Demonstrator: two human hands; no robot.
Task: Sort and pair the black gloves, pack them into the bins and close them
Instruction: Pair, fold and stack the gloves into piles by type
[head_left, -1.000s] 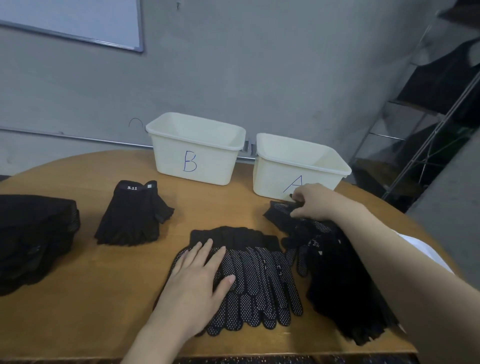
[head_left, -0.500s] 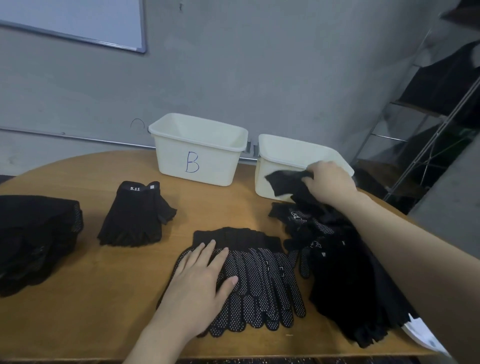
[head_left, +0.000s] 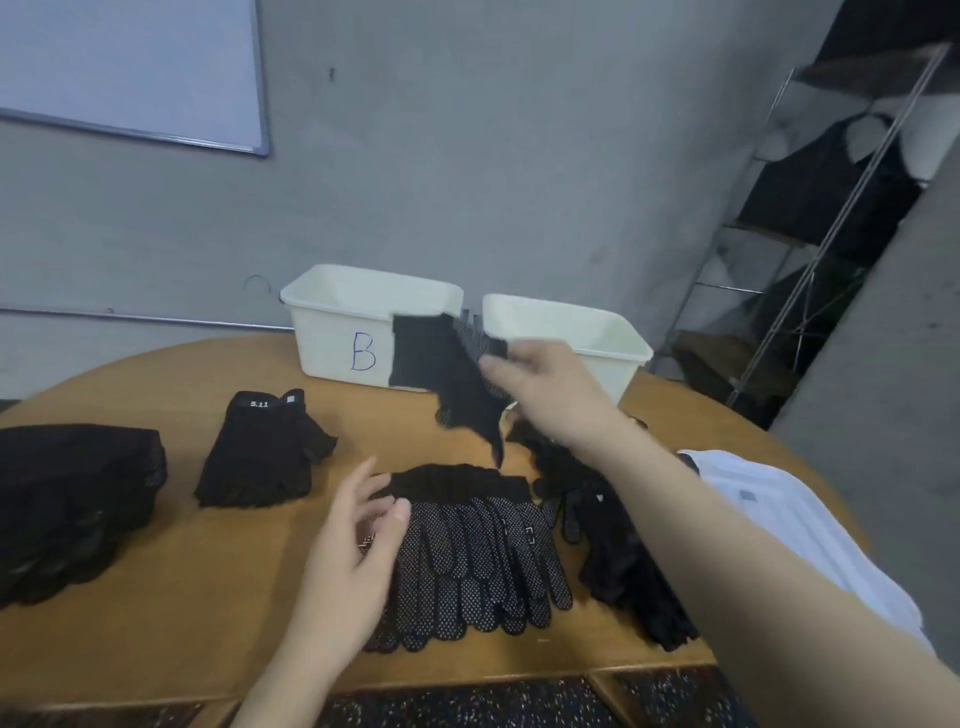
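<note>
your right hand (head_left: 550, 395) pinches a black dotted glove (head_left: 447, 374) in the air, in front of the bin marked b (head_left: 337, 332). your left hand (head_left: 358, 551) hovers, fingers loosely spread and holding nothing, over the near-left edge of the stacked dotted gloves (head_left: 478, 561); the unsorted pile (head_left: 613, 545) lies under your right forearm.

On the round wooden counter (head_left: 171, 613), the white plastic bin marked B (head_left: 343, 332) stands at the back, the second white plastic bin (head_left: 597, 338) just to its right. The flat stack of black dotted gloves (head_left: 467, 561) lies near the front, between the black fingerless gloves (head_left: 260, 452) on its left and the loose heap of black gloves (head_left: 618, 551) on its right. The black folded fabric pile (head_left: 67, 499) sits far left.
</note>
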